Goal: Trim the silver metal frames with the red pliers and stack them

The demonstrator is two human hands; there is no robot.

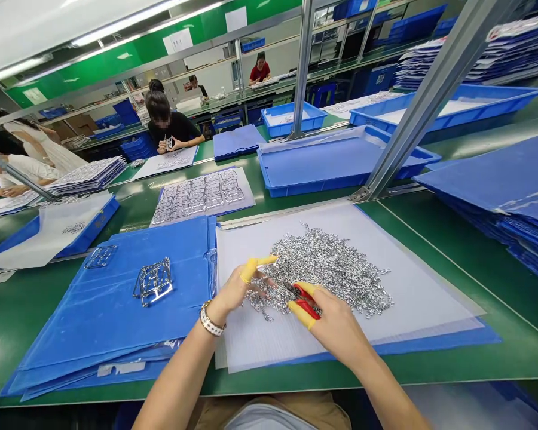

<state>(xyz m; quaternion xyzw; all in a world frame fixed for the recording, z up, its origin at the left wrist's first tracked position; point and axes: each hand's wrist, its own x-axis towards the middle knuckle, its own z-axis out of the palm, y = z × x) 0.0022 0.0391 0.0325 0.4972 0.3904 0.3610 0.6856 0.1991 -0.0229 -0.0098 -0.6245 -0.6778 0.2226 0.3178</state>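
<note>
A loose pile of small shiny metal pieces (336,263) lies on a white sheet (412,298) in front of me. My right hand (336,319), with yellow finger covers, is closed round red-handled pliers (308,307). The dark tip of the tool points left over the pile's near edge. At the pile's left edge, my left hand (238,288) has its fingers apart, one yellow-covered finger stretched out to the right. Its lower fingers are blurred, and I see nothing held in them. Metal frames (155,282) lie on the blue sheets (94,322) to the left.
Behind the white sheet stands a blue tray (323,173); a sheet of metal frames (204,194) lies to its left. A slanted metal post (407,137) rises at the right, near stacked blue sheets (502,179). Across the bench a person (168,122) works with both hands.
</note>
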